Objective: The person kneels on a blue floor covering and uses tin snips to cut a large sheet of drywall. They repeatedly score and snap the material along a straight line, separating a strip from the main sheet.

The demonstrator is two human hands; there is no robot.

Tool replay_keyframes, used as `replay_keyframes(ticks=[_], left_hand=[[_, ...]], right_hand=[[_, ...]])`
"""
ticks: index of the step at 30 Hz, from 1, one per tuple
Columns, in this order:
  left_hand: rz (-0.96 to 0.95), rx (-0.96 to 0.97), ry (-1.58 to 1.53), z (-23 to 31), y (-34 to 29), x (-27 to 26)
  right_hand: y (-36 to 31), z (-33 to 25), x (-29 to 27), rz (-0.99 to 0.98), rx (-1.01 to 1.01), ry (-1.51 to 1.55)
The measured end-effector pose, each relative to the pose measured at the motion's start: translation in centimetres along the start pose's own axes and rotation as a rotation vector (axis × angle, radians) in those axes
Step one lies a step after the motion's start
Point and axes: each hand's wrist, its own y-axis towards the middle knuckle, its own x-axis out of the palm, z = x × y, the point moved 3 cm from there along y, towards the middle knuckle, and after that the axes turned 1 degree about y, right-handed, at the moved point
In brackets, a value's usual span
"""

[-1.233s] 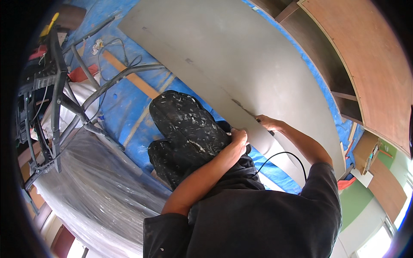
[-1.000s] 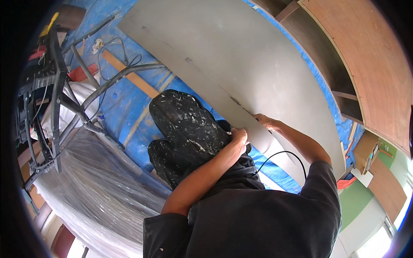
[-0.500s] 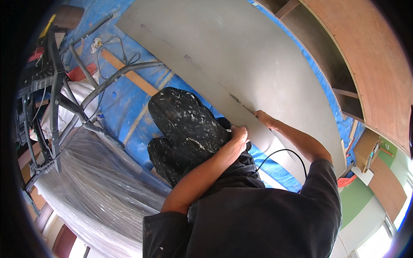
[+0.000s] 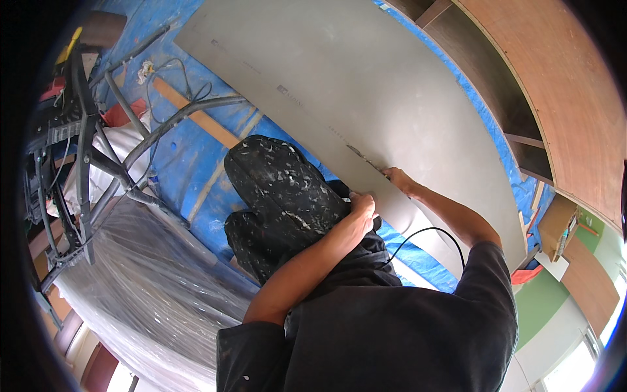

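Board meets our curled left hand at its near edge; we cannot tell whether it grips. Our right hand wraps a thin-bladed tool pointing up-left along the board, handle hidden. Lengthwise, the board runs upper left to lower right over blue sheeting, its top cut off.

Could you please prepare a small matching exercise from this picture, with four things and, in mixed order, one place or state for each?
1. Right hand
2. Left hand
3. Blue tarp
4. Clear plastic sheeting

A. Spread under the grey board
B. Draped at the picture's lower left
C. Gripping a thin tool
D. At the board's near edge, beside the dark trousers

Pairs: 1-C; 2-D; 3-A; 4-B
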Motion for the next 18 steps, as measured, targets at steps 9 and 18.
replay_keyframes(ticks=[9, 18], left_hand=[[-0.008, 0.040, 0.046, -0.2, 0.2, -0.2], [-0.036, 0.012, 0.033, 0.3, -0.5, 0.0]], right_hand=[[0.6, -0.3, 0.6, -0.068, -0.090, 0.109], [0.6, -0.8, 0.2, -0.048, 0.052, 0.003]])
